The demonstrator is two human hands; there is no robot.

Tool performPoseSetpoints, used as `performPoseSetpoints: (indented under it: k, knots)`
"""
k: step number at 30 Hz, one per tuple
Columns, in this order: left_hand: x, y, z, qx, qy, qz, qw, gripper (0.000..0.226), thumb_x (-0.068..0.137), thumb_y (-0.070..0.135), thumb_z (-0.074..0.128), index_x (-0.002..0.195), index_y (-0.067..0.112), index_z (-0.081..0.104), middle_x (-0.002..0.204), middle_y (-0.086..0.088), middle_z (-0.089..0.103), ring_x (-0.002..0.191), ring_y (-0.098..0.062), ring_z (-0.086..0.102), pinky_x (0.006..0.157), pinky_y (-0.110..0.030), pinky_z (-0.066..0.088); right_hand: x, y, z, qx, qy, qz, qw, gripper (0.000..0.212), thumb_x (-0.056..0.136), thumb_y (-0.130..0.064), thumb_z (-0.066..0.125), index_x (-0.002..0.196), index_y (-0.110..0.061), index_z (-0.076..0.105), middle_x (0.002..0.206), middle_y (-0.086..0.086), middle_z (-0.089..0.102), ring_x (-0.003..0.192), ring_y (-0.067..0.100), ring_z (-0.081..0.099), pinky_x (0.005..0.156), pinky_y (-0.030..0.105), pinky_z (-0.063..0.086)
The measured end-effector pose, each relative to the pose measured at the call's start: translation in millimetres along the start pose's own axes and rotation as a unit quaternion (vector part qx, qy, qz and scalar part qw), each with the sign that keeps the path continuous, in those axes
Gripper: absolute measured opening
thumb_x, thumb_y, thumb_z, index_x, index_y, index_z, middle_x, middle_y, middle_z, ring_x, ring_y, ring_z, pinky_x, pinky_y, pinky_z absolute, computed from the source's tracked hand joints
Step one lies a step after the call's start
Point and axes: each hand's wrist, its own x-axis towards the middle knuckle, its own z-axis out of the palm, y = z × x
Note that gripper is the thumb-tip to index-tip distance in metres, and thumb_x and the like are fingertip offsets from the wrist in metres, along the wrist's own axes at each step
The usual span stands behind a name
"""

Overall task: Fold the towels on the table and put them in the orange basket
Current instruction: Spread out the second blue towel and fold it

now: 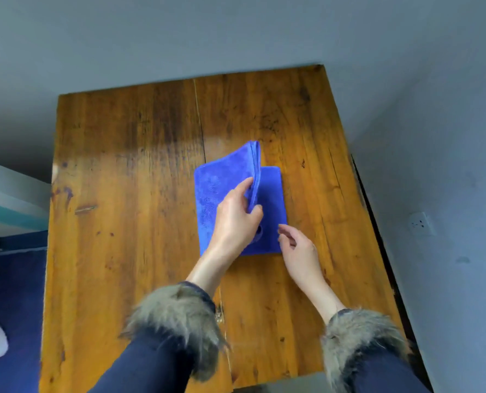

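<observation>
- Nearest the camera, two dark navy sleeves (pixel 139 361) with shaggy grey-brown fur cuffs (pixel 176 316) reach out over the near edge of the wooden table (pixel 117 171).
- The right hand (pixel 300 252) hangs just over the near right corner of the blue towel (pixel 270 199); its fingers (pixel 285 231) are loosely bent and relaxed and hold nothing. Whether the fingertips touch the cloth cannot be told.
- The left hand (pixel 236 219) lies just left of the right hand and a little farther out, over the middle of the towel. Its thumb and fingers pinch the raised edge of the folded left part of the towel, with the thumb on the right face of the flap and the fingers on the left face.
- The towel lies on the table, right of centre. Its right part is flat on the wood under and beyond the right fingers; its left part is lifted by the left fingers and stands up as a layered flap whose far corner rises beyond the left fingertips.
- Beyond the flap, bare wood runs to the far edge of the table, which meets a grey wall (pixel 236 32).
- A white wall socket (pixel 421 224) sits on the wall to the right of the right hand.
</observation>
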Motion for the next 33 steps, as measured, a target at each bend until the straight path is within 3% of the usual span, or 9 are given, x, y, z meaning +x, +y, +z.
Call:
performPoseSetpoints:
  k: [2,4,6,14,17,20,24,28,33]
  knots:
    - [-0.7,-4.9,26.9,0.041,-0.034,-0.009,0.999,0.055,0.086,0.009,0.053,0.139,0.016,0.041,0.108,-0.015,0.062,0.103,-0.027,0.056,0.086,-0.026,0.04,4.3,5.0,-4.0,0.01,-0.021,0.006,1.0,0.028,0.095,-0.007,0.046,0.118,-0.006,0.061,0.117,0.007,0.064,0.099,0.013,0.058,0.084,0.011,0.039]
    - [-0.8,-13.7,43.3,0.088,-0.055,-0.011,0.995,0.056,0.088,0.01,0.051,0.142,0.015,0.036,0.119,-0.018,0.057,0.113,-0.03,0.05,0.093,-0.035,0.04,8.3,8.3,-7.4,0.043,-0.039,0.024,0.998,0.029,0.096,-0.01,0.044,0.118,-0.008,0.062,0.115,0.006,0.065,0.102,0.015,0.061,0.092,0.023,0.045]
    - [-1.1,-20.3,51.5,0.11,-0.049,0.008,0.993,0.056,0.089,0.01,0.05,0.142,0.014,0.034,0.12,-0.013,0.053,0.112,-0.028,0.049,0.092,-0.034,0.039,11.2,9.8,-10.4,0.089,-0.054,0.052,0.993,0.029,0.097,-0.012,0.041,0.118,-0.009,0.061,0.109,0.003,0.066,0.099,0.015,0.063,0.092,0.034,0.05]
    - [-10.3,-29.9,58.0,0.113,-0.075,0.071,0.988,0.042,0.096,0.02,0.047,0.137,0.012,0.043,0.095,0.0,0.048,0.083,-0.018,0.05,0.084,-0.036,0.043,26.8,4.2,-15.9,0.183,-0.044,0.126,0.974,0.022,0.097,-0.019,0.043,0.09,-0.019,0.064,0.084,0.004,0.065,0.074,0.016,0.061,0.069,0.032,0.054]
    - [-15.7,-41.6,38.8,0.112,0.004,0.128,0.985,0.034,0.094,0.007,0.047,0.126,0.009,0.054,0.091,-0.002,0.051,0.085,-0.02,0.049,0.081,-0.033,0.043,36.8,-2.0,-15.9,0.139,-0.04,0.109,0.983,0.015,0.094,-0.026,0.052,0.087,-0.019,0.064,0.076,-0.001,0.063,0.075,0.016,0.059,0.079,0.042,0.052]
    - [-11.1,-62.4,13.5,0.238,0.09,0.158,0.954,0.039,0.087,-0.001,0.053,0.125,0.007,0.056,0.113,-0.013,0.058,0.106,-0.032,0.05,0.087,-0.04,0.041,48.3,-15.0,-10.9,0.059,-0.022,0.079,0.995,0.025,0.089,-0.035,0.059,0.101,-0.013,0.064,0.079,-0.001,0.068,0.082,0.02,0.064,0.076,0.033,0.049]
    - [-4.4,-89.1,0.3,0.383,0.01,0.149,0.911,0.052,0.09,0.014,0.057,0.139,0.009,0.042,0.147,-0.022,0.033,0.137,-0.044,0.026,0.104,-0.056,0.03,60.2,-25.6,0.3,-0.048,-0.007,0.086,0.995,0.032,0.087,-0.039,0.06,0.107,-0.015,0.057,0.083,-0.004,0.058,0.086,0.02,0.055,0.07,0.027,0.037]
    - [-0.7,-98.2,3.5,0.442,-0.026,0.153,0.884,0.052,0.096,0.038,0.034,0.144,0.017,0.034,0.153,-0.018,0.022,0.141,-0.04,0.016,0.111,-0.059,0.017,62.3,-21.0,2.2,-0.076,-0.001,0.07,0.995,0.014,0.093,-0.032,0.051,0.092,-0.018,0.049,0.082,-0.003,0.054,0.084,0.025,0.055,0.067,0.03,0.035]
    - [3.5,-100.4,10.9,0.452,-0.029,0.17,0.875,0.054,0.096,0.042,0.024,0.145,0.022,0.028,0.155,-0.014,0.018,0.144,-0.035,0.01,0.112,-0.058,0.01,57.3,-17.8,0.4,-0.056,0.015,0.039,0.998,0.012,0.094,-0.028,0.046,0.089,-0.016,0.044,0.068,-0.006,0.048,0.073,0.027,0.05,0.065,0.036,0.036]
